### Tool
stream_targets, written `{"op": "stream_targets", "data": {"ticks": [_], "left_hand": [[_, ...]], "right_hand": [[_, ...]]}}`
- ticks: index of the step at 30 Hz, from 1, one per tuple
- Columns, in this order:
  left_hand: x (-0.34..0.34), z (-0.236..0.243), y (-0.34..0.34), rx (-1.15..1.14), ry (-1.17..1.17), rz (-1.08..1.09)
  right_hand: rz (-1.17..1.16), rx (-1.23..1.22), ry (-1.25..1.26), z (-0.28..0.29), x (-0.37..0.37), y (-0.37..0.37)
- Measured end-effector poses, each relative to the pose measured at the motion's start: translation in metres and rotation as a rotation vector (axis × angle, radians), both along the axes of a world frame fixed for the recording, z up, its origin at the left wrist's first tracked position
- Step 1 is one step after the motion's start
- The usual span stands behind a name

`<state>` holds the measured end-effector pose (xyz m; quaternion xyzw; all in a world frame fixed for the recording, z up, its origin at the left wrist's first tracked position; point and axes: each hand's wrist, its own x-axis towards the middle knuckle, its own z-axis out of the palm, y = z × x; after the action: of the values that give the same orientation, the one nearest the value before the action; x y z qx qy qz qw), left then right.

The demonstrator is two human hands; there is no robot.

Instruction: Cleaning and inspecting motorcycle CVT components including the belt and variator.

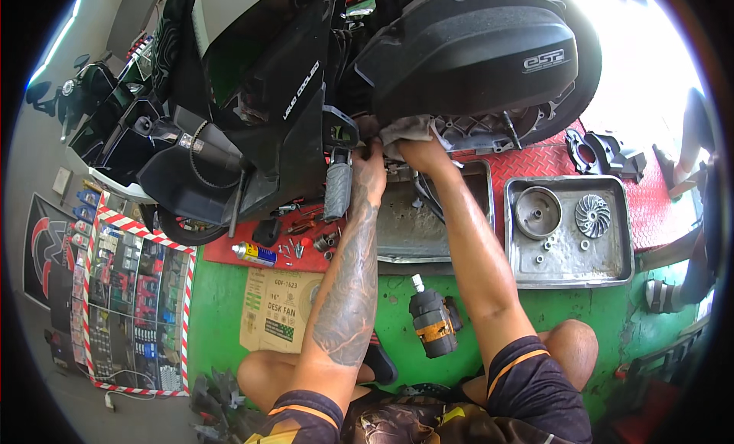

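A black scooter (264, 126) stands across the view, with its engine's dark side cover (474, 50) above my hands. My right hand (426, 153) grips a pale grey rag (410, 130) against the engine's lower side, just under that cover. Beside it, my left hand (368, 169) reaches up to the same part of the engine, to the right of the folding footrest (338, 188). The left fingers are mostly hidden among the parts, so their grip does not show. Bare metal casing (474, 134) is exposed to the right of the rag.
A metal tray (479, 207) lies below my hands. Another tray (566, 279) holds a clutch drum (538, 212) and a finned pulley (592, 216). An impact wrench (434, 322) lies on the green floor. Left are a spray can (254, 253) and cardboard (271, 310); a person's foot (664, 296) is at right.
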<state>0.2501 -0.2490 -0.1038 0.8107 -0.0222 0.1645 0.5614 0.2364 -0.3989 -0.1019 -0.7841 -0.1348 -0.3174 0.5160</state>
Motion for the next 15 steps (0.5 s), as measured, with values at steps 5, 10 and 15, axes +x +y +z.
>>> {"op": "stream_targets", "data": {"ticks": [5, 10, 15], "left_hand": [[-0.050, 0.026, 0.001, -0.036, 0.186, -0.076], [-0.105, 0.027, 0.026, -0.107, 0.412, -0.128], [-0.159, -0.021, 0.056, -0.223, 0.345, -0.088]], "right_hand": [[0.256, 0.209, 0.326, 0.001, 0.000, 0.002], [0.225, 0.470, 0.349, -0.003, -0.012, 0.017], [0.321, 0.736, 0.427, -0.027, -0.051, 0.038]]}}
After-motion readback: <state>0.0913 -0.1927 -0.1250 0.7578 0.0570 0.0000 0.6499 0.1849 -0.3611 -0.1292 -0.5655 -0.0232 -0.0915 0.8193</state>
